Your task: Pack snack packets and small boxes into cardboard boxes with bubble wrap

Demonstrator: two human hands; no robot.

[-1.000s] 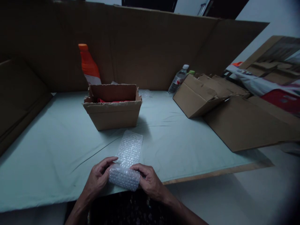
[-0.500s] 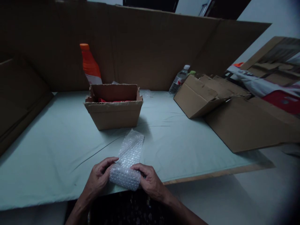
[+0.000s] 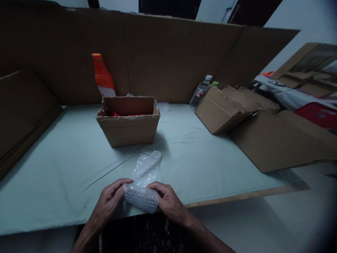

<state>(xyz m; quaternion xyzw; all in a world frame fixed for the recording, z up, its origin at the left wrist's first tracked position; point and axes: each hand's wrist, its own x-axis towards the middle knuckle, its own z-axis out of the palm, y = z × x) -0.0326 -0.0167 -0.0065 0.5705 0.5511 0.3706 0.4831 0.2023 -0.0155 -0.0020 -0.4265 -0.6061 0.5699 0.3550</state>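
Observation:
A strip of clear bubble wrap (image 3: 144, 177) lies at the near edge of the pale green table cover (image 3: 65, 168); its near end is rolled into a tight bundle. My left hand (image 3: 109, 202) grips the roll's left end with curled fingers. My right hand (image 3: 168, 201) clasps its right end the same way. The loose tail of the wrap curls up off the cloth toward an open cardboard box (image 3: 128, 121), which stands a little beyond it and has something red inside.
An orange bottle (image 3: 103, 76) stands behind the box. A clear water bottle (image 3: 200, 91) leans at the back right beside a tipped cardboard box (image 3: 223, 109) and flattened cardboard (image 3: 279, 138). Tall cardboard walls (image 3: 163, 56) enclose the back and left.
The flat tail of the bubble wrap has lifted and curled, getting shorter as more of it is wound into the roll. Both hands stay on the roll's ends.

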